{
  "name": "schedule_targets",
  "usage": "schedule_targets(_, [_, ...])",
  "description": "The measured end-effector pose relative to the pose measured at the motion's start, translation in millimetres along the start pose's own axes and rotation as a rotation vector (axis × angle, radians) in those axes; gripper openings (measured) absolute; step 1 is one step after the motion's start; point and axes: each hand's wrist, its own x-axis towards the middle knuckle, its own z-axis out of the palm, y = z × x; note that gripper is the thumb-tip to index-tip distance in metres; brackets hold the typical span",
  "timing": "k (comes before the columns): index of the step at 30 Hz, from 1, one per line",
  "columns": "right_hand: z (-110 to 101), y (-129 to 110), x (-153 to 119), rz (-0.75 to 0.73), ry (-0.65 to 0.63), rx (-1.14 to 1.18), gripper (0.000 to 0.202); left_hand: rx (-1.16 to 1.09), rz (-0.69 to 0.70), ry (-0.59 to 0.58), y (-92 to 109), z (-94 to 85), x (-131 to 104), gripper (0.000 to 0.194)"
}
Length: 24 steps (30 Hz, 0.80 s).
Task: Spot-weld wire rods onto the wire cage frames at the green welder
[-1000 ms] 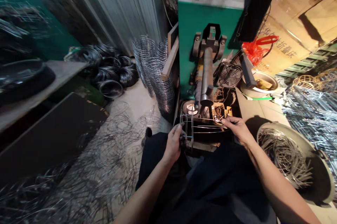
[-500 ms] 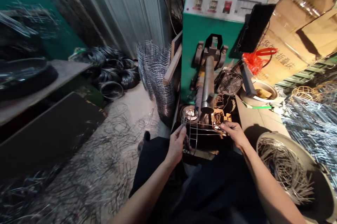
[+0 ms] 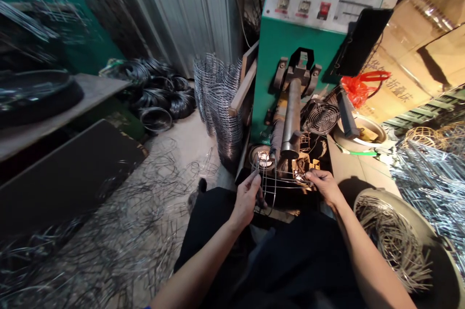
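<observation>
Between my hands is a wire frame (image 3: 275, 187) made of thin bent rods, with a curved, ladder-like part at its left. My left hand (image 3: 248, 197) pinches that part between thumb and fingers. At the other side my right hand (image 3: 323, 184) is closed on the end of the frame's long wires. The frame hangs over my lap, just below the metal cylinder arm (image 3: 292, 120) of a green machine (image 3: 301, 40). Exactly where the wires meet my right fingertips is too small to make out.
Stacked wire rings (image 3: 227, 110) stand left of the machine. Loose wire pieces (image 3: 134, 217) litter the floor. At right, a basin (image 3: 441, 251) holds cut wires (image 3: 392, 241), near a pile of metal rods (image 3: 432, 178). A cardboard box (image 3: 410, 57) leans behind.
The view has shifted slightly, so the machine appears further right. The frame has tilted a little, and both hands keep their hold on it.
</observation>
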Motion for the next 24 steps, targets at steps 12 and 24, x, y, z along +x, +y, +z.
schedule_targets(12, [-3,-1,8,-0.008,-0.008,-0.001,0.06,0.005,0.002,-0.006,2,3.6,7,0.07])
schedule_targets(24, [27,11,-27,-0.314,0.374,-0.107,0.04,-0.024,-0.013,-0.005,0,1.2,5,0.065])
